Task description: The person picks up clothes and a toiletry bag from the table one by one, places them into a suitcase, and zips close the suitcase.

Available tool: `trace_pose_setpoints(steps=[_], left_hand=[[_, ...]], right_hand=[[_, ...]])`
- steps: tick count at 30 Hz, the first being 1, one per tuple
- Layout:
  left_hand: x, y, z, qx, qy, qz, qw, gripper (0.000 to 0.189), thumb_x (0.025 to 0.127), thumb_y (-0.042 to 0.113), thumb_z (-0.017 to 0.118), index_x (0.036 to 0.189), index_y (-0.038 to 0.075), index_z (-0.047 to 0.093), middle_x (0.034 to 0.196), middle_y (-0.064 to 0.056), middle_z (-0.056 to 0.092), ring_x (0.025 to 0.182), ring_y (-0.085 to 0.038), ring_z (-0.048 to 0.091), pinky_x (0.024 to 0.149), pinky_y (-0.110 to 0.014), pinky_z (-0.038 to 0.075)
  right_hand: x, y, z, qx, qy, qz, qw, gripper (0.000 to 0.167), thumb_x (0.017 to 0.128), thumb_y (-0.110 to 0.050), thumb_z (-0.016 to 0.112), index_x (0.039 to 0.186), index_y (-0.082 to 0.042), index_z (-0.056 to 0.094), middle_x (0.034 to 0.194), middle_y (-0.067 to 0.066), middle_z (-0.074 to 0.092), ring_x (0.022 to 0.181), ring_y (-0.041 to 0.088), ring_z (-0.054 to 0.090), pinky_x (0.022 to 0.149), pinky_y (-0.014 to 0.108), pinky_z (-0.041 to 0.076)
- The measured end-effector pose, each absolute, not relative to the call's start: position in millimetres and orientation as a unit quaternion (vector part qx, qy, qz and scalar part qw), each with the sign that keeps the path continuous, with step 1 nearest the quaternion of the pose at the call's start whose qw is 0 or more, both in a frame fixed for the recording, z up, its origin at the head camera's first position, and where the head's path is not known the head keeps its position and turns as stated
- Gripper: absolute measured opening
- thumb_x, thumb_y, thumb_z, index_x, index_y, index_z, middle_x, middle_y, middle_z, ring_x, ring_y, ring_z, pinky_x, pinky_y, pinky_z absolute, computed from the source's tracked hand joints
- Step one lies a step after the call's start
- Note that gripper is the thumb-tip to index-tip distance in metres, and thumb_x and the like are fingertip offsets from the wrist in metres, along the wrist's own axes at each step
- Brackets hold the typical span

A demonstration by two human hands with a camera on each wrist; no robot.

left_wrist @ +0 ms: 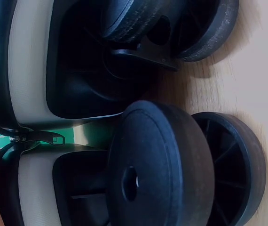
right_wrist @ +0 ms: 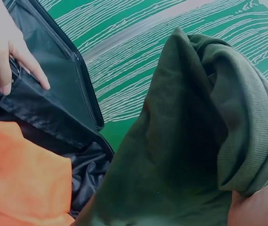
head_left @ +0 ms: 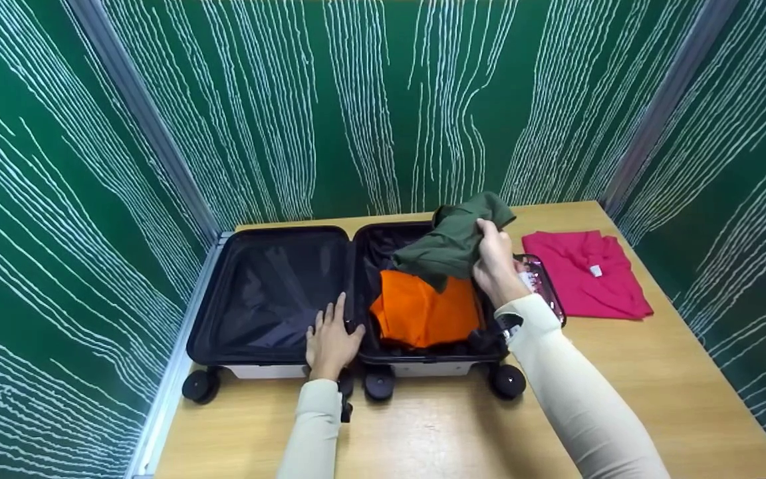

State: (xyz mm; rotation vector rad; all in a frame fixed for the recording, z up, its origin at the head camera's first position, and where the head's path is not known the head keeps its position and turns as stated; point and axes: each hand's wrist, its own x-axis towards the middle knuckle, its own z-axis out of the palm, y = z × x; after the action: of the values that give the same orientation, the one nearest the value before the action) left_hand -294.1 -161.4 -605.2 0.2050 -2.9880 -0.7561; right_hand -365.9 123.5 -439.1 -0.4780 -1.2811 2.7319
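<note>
An open suitcase (head_left: pixel 350 293) lies flat, its two halves side by side. My right hand (head_left: pixel 495 259) grips a folded dark green garment (head_left: pixel 453 239) above the suitcase's right half; its ribbed band shows in the right wrist view, beside the hand. Beneath it, a folded orange garment (head_left: pixel 426 313) lies in that right half. My left hand (head_left: pixel 333 339), fingers spread and straight, rests on the near rim where the two halves meet. The left half's dark lining (head_left: pixel 276 286) is bare. In the left wrist view the suitcase wheels (left_wrist: pixel 162 165) and a zipper pull (left_wrist: pixel 42 137) show close up.
A folded pink garment (head_left: pixel 589 276) with a small white tag lies on the wooden table (head_left: pixel 436 432), right of the suitcase. A clear-topped pouch (head_left: pixel 542 286) sits partly behind my right wrist. Green panels with white streaks (head_left: pixel 409 100) stand at the back and sides.
</note>
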Motion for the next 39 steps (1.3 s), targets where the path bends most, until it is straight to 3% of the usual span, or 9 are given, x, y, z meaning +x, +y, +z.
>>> trace_pose_setpoints(steps=[5,15,24,34,39], left_hand=[[-293.5,-161.6,-604.8,0.067,-0.967,-0.246,0.026,0.081,0.092,0.049,0.063,0.162,0.034,0.027,0.163,-0.011,0.041,0.153,-0.039,0.033,0.121,-0.066,0.024],[-293.1,-162.2,-604.5,0.066,-0.965,-0.254,0.026,0.080,0.093,0.051,0.061,0.163,0.035,0.026,0.165,-0.010,0.039,0.154,-0.038,0.032,0.122,-0.065,0.023],[-293.5,-162.3,-604.9,0.065,-0.964,-0.257,0.023,0.080,0.094,0.050,0.062,0.163,0.034,0.026,0.165,-0.009,0.037,0.154,-0.038,0.031,0.123,-0.065,0.022],[-294.2,-162.9,-606.6,0.064,-0.965,-0.254,0.030,0.079,0.094,0.049,0.063,0.162,0.033,0.027,0.164,-0.010,0.039,0.153,-0.039,0.032,0.122,-0.065,0.024],[-293.4,-163.4,-606.9,0.062,-0.964,-0.256,0.032,0.079,0.094,0.049,0.063,0.162,0.033,0.027,0.164,-0.010,0.039,0.153,-0.038,0.033,0.121,-0.065,0.024]], right_hand=[[-372.8,113.9,-441.5,-0.178,-0.384,0.905,0.033,0.008,0.105,-0.014,0.049,0.111,-0.009,0.049,0.105,-0.001,0.056,0.088,0.010,0.059,0.080,0.020,0.053],[-382.7,95.9,-445.7,-0.182,-0.279,0.943,-0.009,0.006,0.108,-0.016,0.045,0.112,-0.011,0.046,0.108,-0.001,0.054,0.094,0.010,0.057,0.083,0.020,0.051],[-397.3,84.7,-452.6,-0.199,-0.197,0.959,-0.041,0.016,0.109,-0.018,0.043,0.122,-0.011,0.049,0.115,-0.001,0.057,0.104,0.013,0.057,0.104,0.027,0.045],[-405.0,70.1,-454.0,-0.174,-0.104,0.978,-0.057,0.018,0.110,-0.022,0.040,0.117,-0.010,0.051,0.115,0.001,0.057,0.107,0.016,0.055,0.117,0.029,0.037],[-407.1,64.2,-454.3,-0.167,-0.061,0.982,-0.067,0.023,0.111,-0.026,0.037,0.113,-0.009,0.052,0.110,0.002,0.057,0.101,0.017,0.056,0.110,0.030,0.040]])
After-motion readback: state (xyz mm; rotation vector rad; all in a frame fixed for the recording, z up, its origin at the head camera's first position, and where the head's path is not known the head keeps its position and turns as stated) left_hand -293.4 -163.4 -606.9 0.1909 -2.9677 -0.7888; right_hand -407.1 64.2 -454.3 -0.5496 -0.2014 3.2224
